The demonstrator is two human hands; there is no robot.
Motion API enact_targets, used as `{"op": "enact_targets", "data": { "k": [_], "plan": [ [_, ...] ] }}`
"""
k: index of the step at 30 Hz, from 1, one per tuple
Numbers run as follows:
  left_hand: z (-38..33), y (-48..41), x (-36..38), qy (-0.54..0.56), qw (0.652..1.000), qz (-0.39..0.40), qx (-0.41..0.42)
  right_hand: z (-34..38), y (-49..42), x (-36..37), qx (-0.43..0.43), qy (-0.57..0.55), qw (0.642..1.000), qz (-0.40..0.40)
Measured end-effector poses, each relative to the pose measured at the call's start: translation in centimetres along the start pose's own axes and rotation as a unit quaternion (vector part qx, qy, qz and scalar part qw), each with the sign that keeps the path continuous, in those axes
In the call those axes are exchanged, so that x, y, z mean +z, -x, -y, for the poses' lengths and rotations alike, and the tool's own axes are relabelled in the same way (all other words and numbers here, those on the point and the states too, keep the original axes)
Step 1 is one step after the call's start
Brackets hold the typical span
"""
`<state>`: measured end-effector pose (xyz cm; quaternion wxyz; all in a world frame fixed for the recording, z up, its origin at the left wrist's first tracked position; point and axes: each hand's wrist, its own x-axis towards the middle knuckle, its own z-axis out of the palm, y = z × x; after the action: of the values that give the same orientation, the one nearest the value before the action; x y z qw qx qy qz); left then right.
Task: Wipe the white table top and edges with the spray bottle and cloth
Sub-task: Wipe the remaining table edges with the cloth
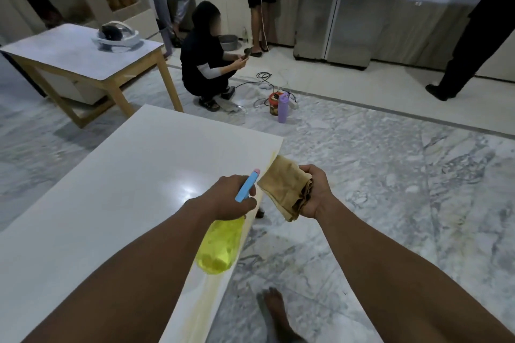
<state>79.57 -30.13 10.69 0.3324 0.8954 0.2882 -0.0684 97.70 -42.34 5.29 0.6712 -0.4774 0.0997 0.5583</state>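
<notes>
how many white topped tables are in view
2. One is the near table, by the left hand holding the spray bottle and right hand holding the cloth. The other table stands back left, bearing a headset. More may lie out of frame.

The tabletop is plain white. The spray bottle has a yellow body, a blue head and a pink tip; the cloth is tan. The floor is grey-veined white marble.

Grey-veined marble floor. A small wooden-legged table with a pale top stands at back left; a steel fridge and pale cabinets line the far wall.
</notes>
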Motion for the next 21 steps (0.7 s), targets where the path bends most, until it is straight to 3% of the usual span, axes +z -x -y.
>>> {"op": "enact_targets", "data": {
  "k": [3,6,9,15,19,21],
  "plan": [
    [2.2,-3.3,-0.8,0.023,0.998,-0.058,-0.014,2.1,-5.6,1.0,0.014,0.069,0.995,-0.073],
    [4.0,-6.7,-1.8,0.008,0.995,-0.100,-0.020,4.5,-10.8,2.3,0.001,0.193,0.965,-0.178],
    [5.8,-10.6,-3.0,0.028,0.989,-0.141,-0.043,7.2,-16.2,3.4,-0.048,0.276,0.932,-0.230],
    [7.1,-16.5,-3.1,0.058,0.974,-0.216,-0.048,8.2,-25.7,4.8,-0.255,0.499,0.793,-0.238],
    [7.3,-19.7,-2.7,0.071,0.967,-0.241,-0.040,4.1,-30.8,3.8,-0.230,0.689,0.656,-0.205],
    [7.3,-20.7,-2.7,0.085,0.963,-0.254,-0.036,2.2,-31.4,3.5,-0.221,0.738,0.592,-0.237]
  ]
}}
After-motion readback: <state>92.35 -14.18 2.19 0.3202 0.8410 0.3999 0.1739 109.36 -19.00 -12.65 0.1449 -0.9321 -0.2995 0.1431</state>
